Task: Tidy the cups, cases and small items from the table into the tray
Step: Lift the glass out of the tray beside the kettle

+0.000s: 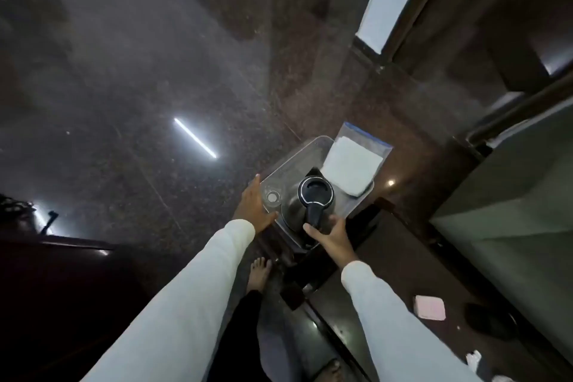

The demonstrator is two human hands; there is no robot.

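A clear plastic tray is held out above the dark floor. My left hand grips its left rim and my right hand grips its near right rim. Inside stand a steel kettle with a black lid and handle, a small clear cup at the left, and a clear zip bag with a white folded pad leaning over the far right edge. A pink case and a dark round object lie on the dark table at the lower right.
The dark wooden table runs along the right, with a small white item near its bottom edge. Polished granite floor fills the left. My bare foot stands below the tray. Dark furniture and a door frame stand at the right.
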